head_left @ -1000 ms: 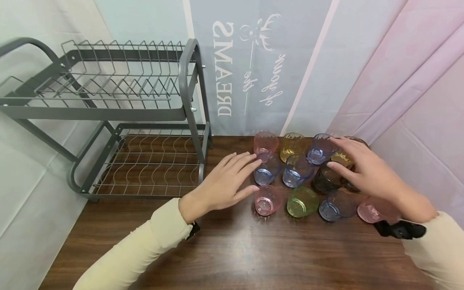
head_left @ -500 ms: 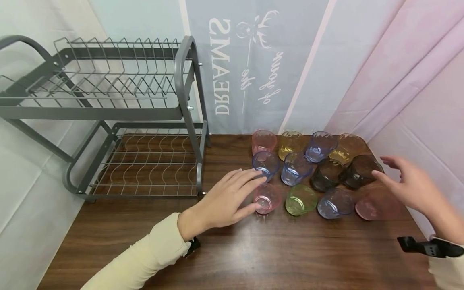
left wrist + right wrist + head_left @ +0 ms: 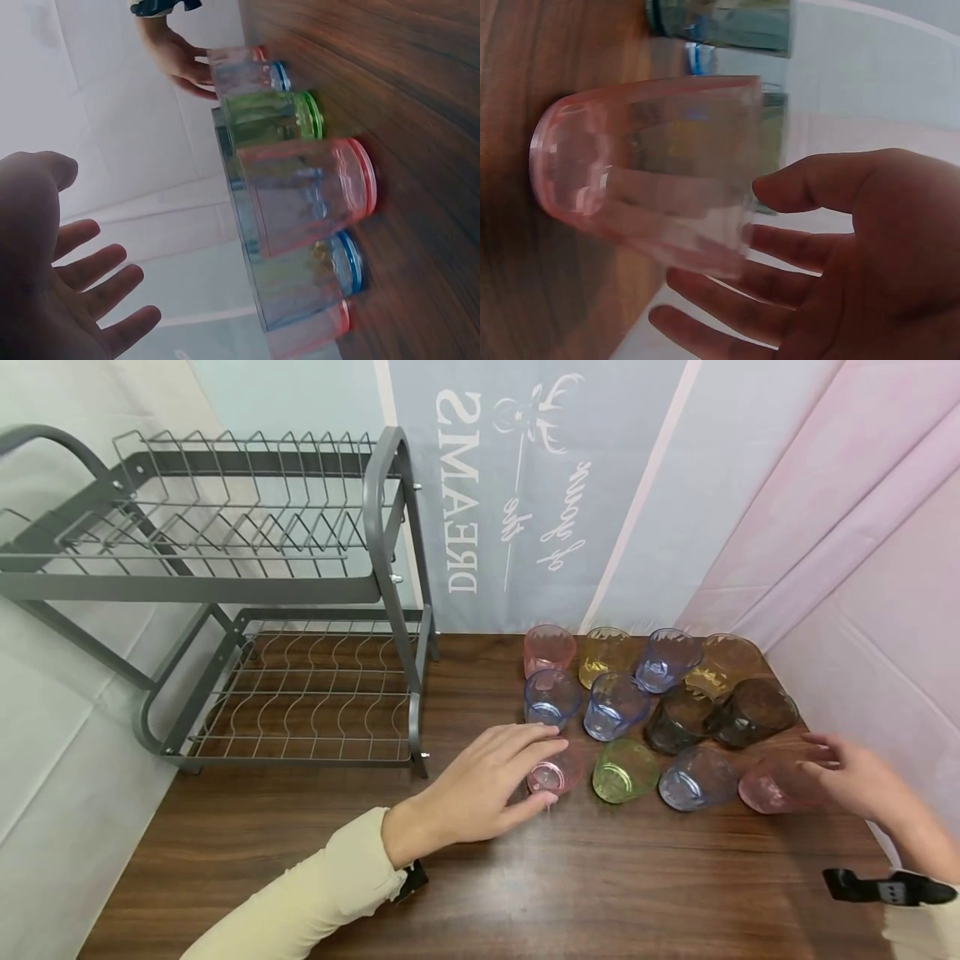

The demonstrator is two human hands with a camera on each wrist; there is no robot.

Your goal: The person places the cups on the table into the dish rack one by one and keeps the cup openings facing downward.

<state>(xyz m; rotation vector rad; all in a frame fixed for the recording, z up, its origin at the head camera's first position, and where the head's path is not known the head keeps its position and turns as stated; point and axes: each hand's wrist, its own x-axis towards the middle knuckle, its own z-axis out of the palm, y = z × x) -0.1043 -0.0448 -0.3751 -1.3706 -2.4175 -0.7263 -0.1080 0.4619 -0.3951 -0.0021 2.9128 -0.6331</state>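
Several tinted drinking glasses stand upright in three rows on the wooden table. My left hand, fingers spread and relaxed, hovers by the front-left pink glass; the left wrist view has that glass apart from the fingers. At the row's other end, my right hand is at the front-right pink glass. In the right wrist view its thumb tip meets the rim of this pink glass, while loosely bent fingers lie along the far side. Between them are a green glass and a grey-blue glass.
Behind stand blue glasses, dark glasses, and a back row with pink, yellow, blue and amber ones. A two-tier grey dish rack fills the left. Curtained walls border the table.
My right hand has drawn back from over the rear glasses, out to the right, then down to the front-right pink glass. My left hand has moved slightly right and nearer the front-left pink glass.
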